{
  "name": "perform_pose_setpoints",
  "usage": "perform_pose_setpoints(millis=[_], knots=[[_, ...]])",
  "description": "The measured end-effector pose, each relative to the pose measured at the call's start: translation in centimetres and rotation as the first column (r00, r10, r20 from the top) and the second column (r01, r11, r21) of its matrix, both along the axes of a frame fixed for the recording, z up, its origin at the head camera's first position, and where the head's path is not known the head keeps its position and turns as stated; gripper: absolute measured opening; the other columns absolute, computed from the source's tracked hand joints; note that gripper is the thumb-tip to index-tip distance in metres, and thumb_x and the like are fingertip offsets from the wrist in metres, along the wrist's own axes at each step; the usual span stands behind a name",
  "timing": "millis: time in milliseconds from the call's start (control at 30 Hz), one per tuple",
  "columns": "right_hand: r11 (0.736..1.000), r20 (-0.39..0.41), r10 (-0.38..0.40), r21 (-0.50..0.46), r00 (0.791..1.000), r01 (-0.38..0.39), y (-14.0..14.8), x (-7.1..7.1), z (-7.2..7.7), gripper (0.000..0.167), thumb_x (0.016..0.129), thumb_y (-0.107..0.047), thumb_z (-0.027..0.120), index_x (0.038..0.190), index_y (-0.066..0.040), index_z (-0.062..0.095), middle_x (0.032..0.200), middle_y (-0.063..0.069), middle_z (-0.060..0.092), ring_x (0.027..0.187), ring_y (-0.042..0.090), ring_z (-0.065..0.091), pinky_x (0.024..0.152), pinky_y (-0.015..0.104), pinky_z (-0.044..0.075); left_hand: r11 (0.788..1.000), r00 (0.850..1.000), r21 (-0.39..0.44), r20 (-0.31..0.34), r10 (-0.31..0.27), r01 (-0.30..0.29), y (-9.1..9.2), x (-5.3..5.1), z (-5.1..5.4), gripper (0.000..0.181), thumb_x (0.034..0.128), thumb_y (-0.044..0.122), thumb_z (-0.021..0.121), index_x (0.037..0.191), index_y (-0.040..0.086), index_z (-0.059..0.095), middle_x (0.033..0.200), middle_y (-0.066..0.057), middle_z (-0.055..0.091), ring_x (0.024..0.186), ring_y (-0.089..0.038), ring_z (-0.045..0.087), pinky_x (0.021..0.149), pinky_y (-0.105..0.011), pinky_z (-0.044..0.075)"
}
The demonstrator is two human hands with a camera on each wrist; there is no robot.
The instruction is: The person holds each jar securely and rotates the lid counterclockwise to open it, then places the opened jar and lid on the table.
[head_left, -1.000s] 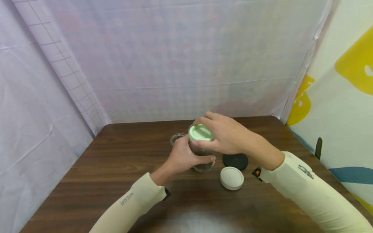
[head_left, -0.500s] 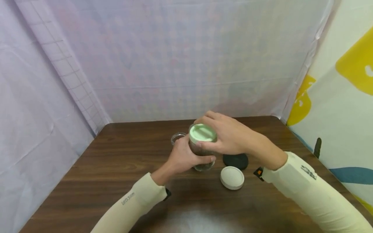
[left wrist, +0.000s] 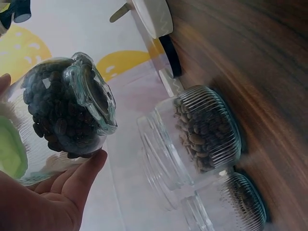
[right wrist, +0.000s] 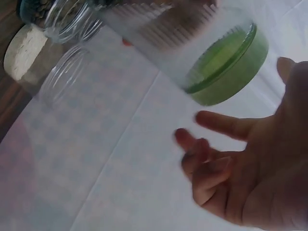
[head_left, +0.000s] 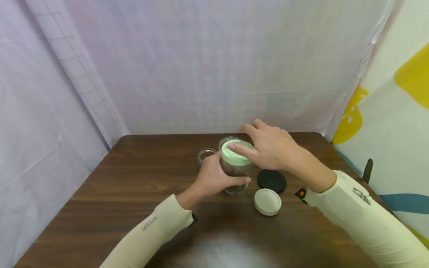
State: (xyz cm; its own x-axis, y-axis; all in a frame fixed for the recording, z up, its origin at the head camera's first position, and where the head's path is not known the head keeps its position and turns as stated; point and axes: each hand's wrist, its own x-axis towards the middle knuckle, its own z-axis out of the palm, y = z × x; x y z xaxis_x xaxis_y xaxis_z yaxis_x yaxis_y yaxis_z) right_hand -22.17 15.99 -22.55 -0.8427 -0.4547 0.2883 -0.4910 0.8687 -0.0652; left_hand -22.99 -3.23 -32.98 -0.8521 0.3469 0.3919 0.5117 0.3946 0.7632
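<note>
My left hand [head_left: 213, 176] grips a ribbed glass jar [head_left: 237, 170] and holds it above the table, tilted. Dark beans, which look like coffee beans, lie inside the jar [left wrist: 60, 106], at its base end. A light green lid [head_left: 237, 155] covers its mouth. Beside that lid is my right hand [head_left: 272, 144], its fingers spread and holding nothing. In the head view its thumb overlaps the lid, but the right wrist view shows a gap between the fingertips and the green lid [right wrist: 231, 67].
Lidless glass jars stand behind; one holds brown beans [left wrist: 202, 130], another a pale content [right wrist: 29, 53]. A glass rim [head_left: 206, 152] shows left of the held jar. On the brown table [head_left: 151, 167] lie a white lid [head_left: 267, 202] and a black lid [head_left: 272, 181].
My right hand has let go of the green lid, its fingers lifting and spreading away up and right. The jar in my left hand has shifted slightly right, and its lid tips more toward me.
</note>
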Motion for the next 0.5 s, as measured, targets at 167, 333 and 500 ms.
perform_pose_setpoints(millis=[167,333,500], knots=[[0.994,0.075,-0.064,0.090,0.995,0.058,-0.7,0.8,0.4,0.093,0.087,-0.089,0.029,0.143,-0.018,0.053,0.128,0.010,0.058,0.087,0.034,0.065,0.071,0.048,0.054,1.000,1.000,-0.027,-0.024,-0.003,0.002,0.2,0.1,0.4,0.068,0.0689,0.050,0.091,0.124,0.025,0.060,0.105,0.011,0.070,0.086,-0.005,0.067,0.072,-0.028,0.058],[0.992,0.082,-0.042,0.121,0.996,0.032,-1.2,1.4,0.6,0.090,0.089,-0.083,0.040,0.145,-0.013,0.051,0.133,0.013,0.056,0.087,0.033,0.065,0.071,0.049,0.055,0.998,0.997,-0.011,-0.037,-0.060,0.060,0.6,0.2,0.3,0.059,0.0714,0.045,0.091,0.119,0.027,0.062,0.106,0.014,0.070,0.088,-0.004,0.066,0.075,-0.028,0.057],[0.994,0.082,0.001,0.104,0.997,-0.010,-1.3,1.4,0.4,0.081,0.091,-0.075,0.049,0.143,-0.012,0.054,0.129,0.011,0.056,0.086,0.026,0.064,0.070,0.044,0.054,0.998,0.998,-0.001,-0.040,-0.057,0.057,0.6,0.2,0.1,0.065,0.0709,0.045,0.092,0.125,0.030,0.060,0.115,0.017,0.068,0.102,-0.001,0.065,0.086,-0.028,0.055]])
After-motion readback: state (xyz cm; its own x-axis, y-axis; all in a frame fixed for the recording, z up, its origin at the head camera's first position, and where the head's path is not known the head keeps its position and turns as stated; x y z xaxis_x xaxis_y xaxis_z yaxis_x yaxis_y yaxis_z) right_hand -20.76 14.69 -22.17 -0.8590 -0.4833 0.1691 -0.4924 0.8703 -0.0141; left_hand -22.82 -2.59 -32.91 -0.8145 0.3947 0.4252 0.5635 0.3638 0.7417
